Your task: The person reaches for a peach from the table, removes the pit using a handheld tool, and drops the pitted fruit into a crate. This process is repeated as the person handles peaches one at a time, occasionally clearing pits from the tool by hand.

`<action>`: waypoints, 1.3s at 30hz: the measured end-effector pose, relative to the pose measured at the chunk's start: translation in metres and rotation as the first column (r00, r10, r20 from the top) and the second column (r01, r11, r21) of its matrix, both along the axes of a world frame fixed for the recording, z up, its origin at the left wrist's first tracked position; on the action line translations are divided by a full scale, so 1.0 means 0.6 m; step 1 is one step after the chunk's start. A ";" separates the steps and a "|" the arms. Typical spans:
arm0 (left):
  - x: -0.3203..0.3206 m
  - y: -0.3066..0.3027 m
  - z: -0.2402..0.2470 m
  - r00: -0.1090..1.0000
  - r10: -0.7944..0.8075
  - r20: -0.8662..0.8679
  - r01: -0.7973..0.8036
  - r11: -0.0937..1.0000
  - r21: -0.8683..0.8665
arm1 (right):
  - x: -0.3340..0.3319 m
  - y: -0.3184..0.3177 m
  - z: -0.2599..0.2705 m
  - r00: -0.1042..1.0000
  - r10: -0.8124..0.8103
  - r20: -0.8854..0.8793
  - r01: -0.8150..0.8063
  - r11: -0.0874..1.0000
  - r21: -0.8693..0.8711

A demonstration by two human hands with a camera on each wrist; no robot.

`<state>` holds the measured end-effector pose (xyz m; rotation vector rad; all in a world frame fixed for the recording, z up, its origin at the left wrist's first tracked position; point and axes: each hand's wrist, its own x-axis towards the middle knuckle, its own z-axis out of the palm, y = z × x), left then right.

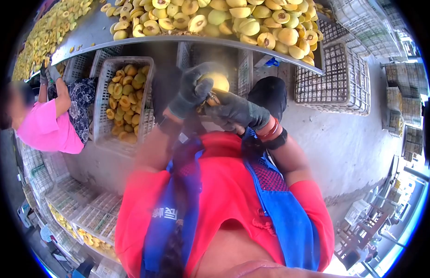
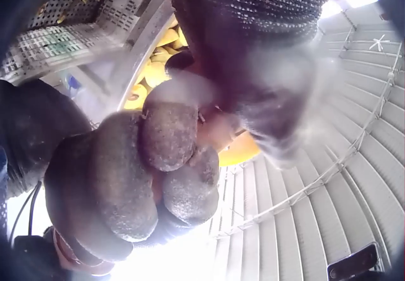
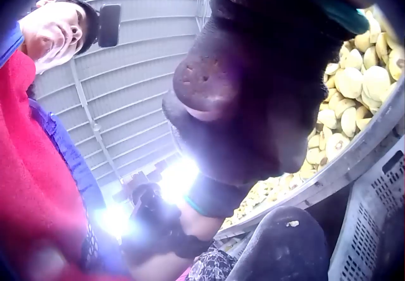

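I hold a yellow peach-like fruit (image 1: 219, 82) just below the table edge, between both gloved hands. My left hand (image 1: 192, 90) in a dark grey glove curls round the fruit from the left. My right hand (image 1: 236, 111), gloved too and with a red bracelet at the wrist, closes against the fruit's underside around a small tool (image 1: 212, 98) that is mostly hidden. In the left wrist view the right hand's clenched fingers (image 2: 158, 167) fill the middle, with a patch of the yellow fruit (image 2: 240, 151) behind them. The right wrist view shows mostly the dark glove (image 3: 253, 104).
A metal table (image 1: 178, 41) above my hands carries a heap of halved yellow fruit (image 1: 252, 23). Beneath it stands a white crate (image 1: 101, 92) of whole fruit. A person in pink (image 1: 48, 125) works at the left. Empty crates (image 1: 335, 78) stand at right on the concrete floor.
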<state>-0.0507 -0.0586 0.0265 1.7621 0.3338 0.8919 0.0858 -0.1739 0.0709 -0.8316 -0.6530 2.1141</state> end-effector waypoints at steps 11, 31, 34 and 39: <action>-0.257 0.103 0.020 0.012 0.858 -0.513 -0.759 0.342 0.553 | -0.025 -0.008 -0.092 0.495 -0.699 0.516 0.064 0.622 0.781; 0.129 0.326 -0.094 0.229 0.585 -0.778 -0.238 0.809 0.538 | 0.017 -0.003 -0.141 0.570 -0.373 0.732 0.208 0.927 0.311; 0.125 0.330 -0.108 0.288 0.618 -0.732 -0.304 0.784 0.542 | 0.023 0.000 -0.119 0.545 -0.358 0.758 0.176 0.933 0.315; 0.098 0.306 -0.105 0.703 0.631 -0.329 -0.489 0.764 0.421 | 0.017 0.017 -0.110 0.248 -0.617 0.747 0.109 0.784 0.611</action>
